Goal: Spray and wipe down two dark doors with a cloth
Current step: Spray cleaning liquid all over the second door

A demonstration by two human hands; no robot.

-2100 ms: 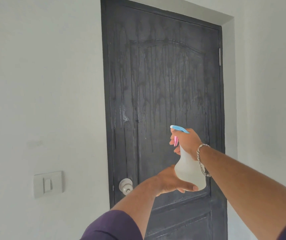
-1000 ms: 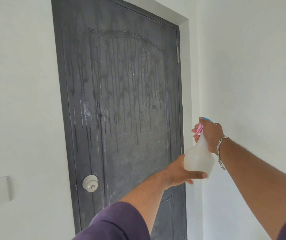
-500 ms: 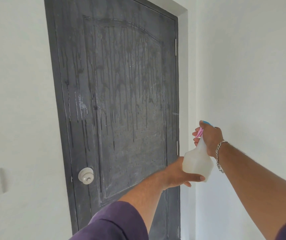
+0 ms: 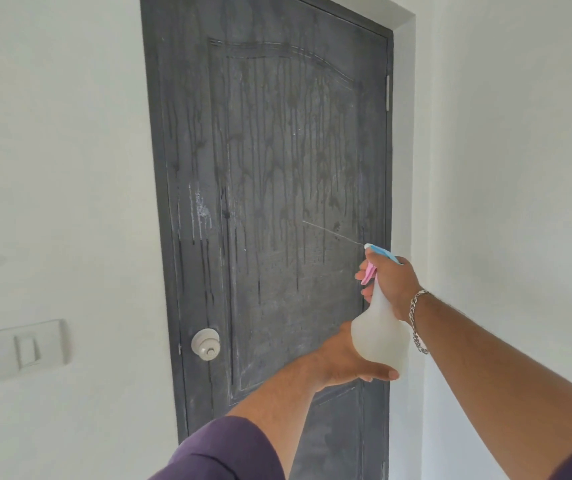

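A dark grey door (image 4: 270, 174) stands shut ahead, streaked with wet drip marks down its arched upper panel. My right hand (image 4: 393, 282) grips the neck of a translucent white spray bottle (image 4: 379, 336) with a blue nozzle and pink trigger, fingers on the trigger. A thin jet of liquid runs from the nozzle toward the door's middle. My left hand (image 4: 343, 360) cups the bottle's base from below and behind. No cloth is in view.
A round white door knob (image 4: 205, 343) sits low on the door's left side. A white light switch (image 4: 29, 348) is on the left wall. White walls flank the door; the right wall runs close beside my right arm.
The view has swung back left, so the door sits nearer the centre. Both hands with the bottle rose a little, and a jet of spray now leaves the nozzle.
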